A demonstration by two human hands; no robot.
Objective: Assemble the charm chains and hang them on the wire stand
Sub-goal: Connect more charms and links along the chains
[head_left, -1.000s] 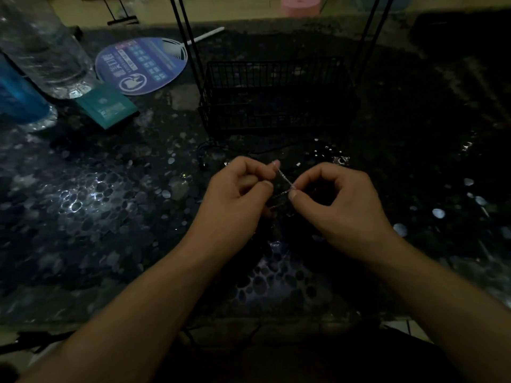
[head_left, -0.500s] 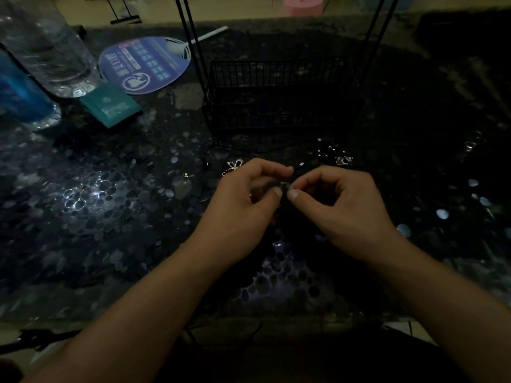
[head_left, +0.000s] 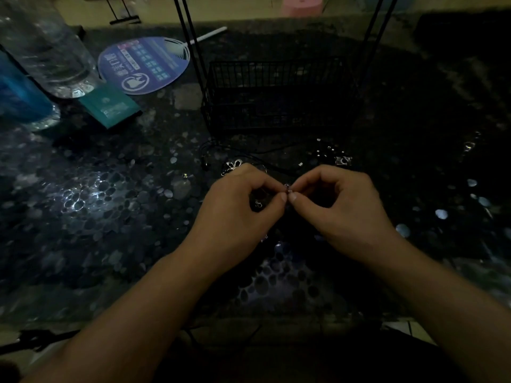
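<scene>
Glossy pebble-pattern tabletop (head_left: 116,205); matt black wire stand (head_left: 279,92); clear plastic bottle (head_left: 47,51); shiny metal charms (head_left: 235,165).

Very dim, glare patch on tabletop (head_left: 74,200) left, wide-angle bend at edges, bg murky

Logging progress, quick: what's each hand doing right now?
Left hand: pinching a small chain piece.
Right hand: pinching the same piece.

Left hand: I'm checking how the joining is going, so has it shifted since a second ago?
Yes. The left hand has moved right, toward the right hand, judged against the wire basket; their fingertips now meet on a small metal piece.
</scene>
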